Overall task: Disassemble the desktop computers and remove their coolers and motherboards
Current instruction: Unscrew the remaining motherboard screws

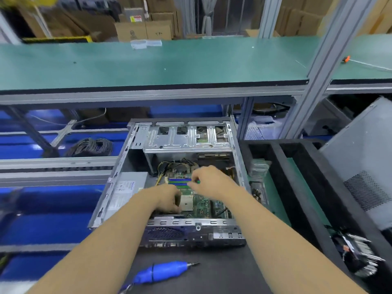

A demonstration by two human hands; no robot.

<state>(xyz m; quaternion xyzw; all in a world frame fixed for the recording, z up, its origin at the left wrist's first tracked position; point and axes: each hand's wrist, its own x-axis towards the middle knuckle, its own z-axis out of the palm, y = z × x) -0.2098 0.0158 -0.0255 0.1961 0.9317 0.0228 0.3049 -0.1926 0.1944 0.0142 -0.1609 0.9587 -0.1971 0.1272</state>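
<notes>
around you, a blue electric screwdriver [164, 270] lies on the dark mat just in front of the open computer case [169, 179], its bit pointing right. to your right, a black foam tray [305, 187] holds a removed cooler [358, 255] near its front corner, and a grey side panel [364, 162] leans beyond it. a green shelf [148, 62] runs across above the case, carried by an aluminium post [318, 66]. inside the case, a metal drive cage [188, 136] spans the far end, a grey power supply [125, 192] fills the left side, and yellow wires [161, 168] arch over the far part of the motherboard [201, 204]. the motherboard lies flat on the case floor, with its blue and green memory slots [180, 182] between your two hands. your left hand [167, 198] rests on the board beside the pale processor socket [186, 200], fingers curled; whether they grip anything cannot be told. your right hand [212, 181] hovers over the right end of the slots, fingertips bent down and pinched close at the slot latch.
</notes>
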